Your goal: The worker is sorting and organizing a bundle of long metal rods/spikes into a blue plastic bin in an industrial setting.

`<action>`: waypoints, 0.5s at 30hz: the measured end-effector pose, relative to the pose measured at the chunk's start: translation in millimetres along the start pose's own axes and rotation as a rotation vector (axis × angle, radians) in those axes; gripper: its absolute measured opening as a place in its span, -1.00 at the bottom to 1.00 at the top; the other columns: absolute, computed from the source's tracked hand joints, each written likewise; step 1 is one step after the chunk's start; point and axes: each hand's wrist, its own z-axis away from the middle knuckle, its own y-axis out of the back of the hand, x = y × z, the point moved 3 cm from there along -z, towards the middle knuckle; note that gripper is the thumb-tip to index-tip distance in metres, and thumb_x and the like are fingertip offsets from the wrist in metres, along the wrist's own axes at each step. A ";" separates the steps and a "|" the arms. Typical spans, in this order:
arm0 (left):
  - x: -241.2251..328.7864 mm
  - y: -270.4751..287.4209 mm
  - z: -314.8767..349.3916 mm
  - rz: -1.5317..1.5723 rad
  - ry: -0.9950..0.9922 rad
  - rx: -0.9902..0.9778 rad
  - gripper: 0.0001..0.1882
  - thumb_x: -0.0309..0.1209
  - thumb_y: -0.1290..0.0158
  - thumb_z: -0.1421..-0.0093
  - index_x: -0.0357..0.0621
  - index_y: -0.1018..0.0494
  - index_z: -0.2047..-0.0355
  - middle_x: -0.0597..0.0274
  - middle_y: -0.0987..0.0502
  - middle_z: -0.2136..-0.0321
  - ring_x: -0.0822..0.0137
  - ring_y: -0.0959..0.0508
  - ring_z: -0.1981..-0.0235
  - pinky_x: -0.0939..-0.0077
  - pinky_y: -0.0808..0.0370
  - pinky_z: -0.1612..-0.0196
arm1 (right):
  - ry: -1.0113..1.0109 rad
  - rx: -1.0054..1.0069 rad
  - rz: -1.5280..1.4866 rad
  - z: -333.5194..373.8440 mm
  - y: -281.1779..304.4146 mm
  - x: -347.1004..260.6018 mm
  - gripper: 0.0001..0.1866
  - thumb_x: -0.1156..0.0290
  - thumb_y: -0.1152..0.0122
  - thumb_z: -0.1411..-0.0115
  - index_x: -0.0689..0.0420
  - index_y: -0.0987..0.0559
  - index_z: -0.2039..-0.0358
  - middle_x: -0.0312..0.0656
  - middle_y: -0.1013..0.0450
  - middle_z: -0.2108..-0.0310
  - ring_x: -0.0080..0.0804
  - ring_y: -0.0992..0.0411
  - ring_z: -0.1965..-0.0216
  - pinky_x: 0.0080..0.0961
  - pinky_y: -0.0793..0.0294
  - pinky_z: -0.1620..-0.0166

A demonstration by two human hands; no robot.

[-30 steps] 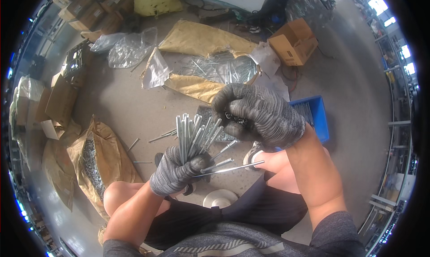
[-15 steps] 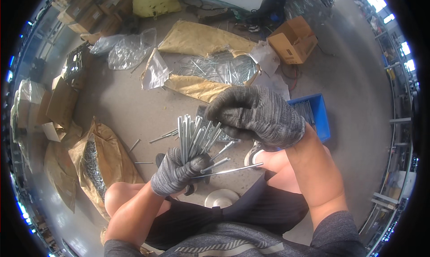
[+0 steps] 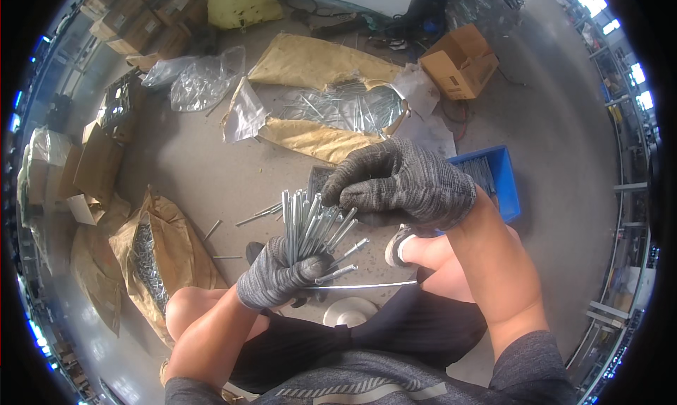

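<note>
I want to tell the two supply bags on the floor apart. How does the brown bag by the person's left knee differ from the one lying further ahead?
The near brown bag holds a narrow heap of small metal parts and has crumpled paper sides; the far brown bag lies flat, spread wide, showing long rods under clear plastic. The near bag sits beside the left hand; the far one lies beyond the right hand. Both are open brown paper.

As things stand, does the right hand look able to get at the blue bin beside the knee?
Probably yes. The right hand hovers at the tops of the metal rods bundled in the left hand, and the blue bin sits on the floor just beyond it, open-topped, with nothing visible between them.
</note>
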 end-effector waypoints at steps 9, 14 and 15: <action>0.4 1.6 -2.0 0.020 -0.011 -0.052 -0.39 0.16 -0.21 -0.14 -0.23 -0.52 0.25 0.23 -0.54 0.58 0.48 -0.52 0.63 0.64 -0.36 0.68 | 0.023 0.139 -0.450 -4.5 -13.2 -5.3 -0.76 0.45 -0.22 -0.29 0.17 -0.61 0.05 -0.35 -0.52 0.36 -0.70 -0.39 0.49 -0.73 -0.42 0.42; 11.6 0.3 -5.5 -0.098 -0.054 -0.037 -0.32 0.26 -0.10 -0.17 -0.23 -0.51 0.24 0.24 -0.54 0.57 0.48 -0.51 0.63 0.63 -0.40 0.63 | 0.301 0.125 -0.206 -11.2 -19.5 -4.0 -0.79 0.45 -0.22 -0.28 0.20 -0.62 0.08 -0.35 -0.52 0.37 -0.72 -0.40 0.47 -0.75 -0.42 0.41; 16.7 -0.2 -4.7 -0.150 -0.095 -0.003 -0.30 0.29 -0.07 -0.18 -0.22 -0.51 0.25 0.24 -0.54 0.58 0.48 -0.51 0.62 0.63 -0.41 0.60 | 0.058 0.120 -0.406 -7.9 -21.9 -6.7 -0.79 0.46 -0.22 -0.28 0.20 -0.62 0.09 -0.35 -0.52 0.36 -0.72 -0.41 0.45 -0.76 -0.43 0.40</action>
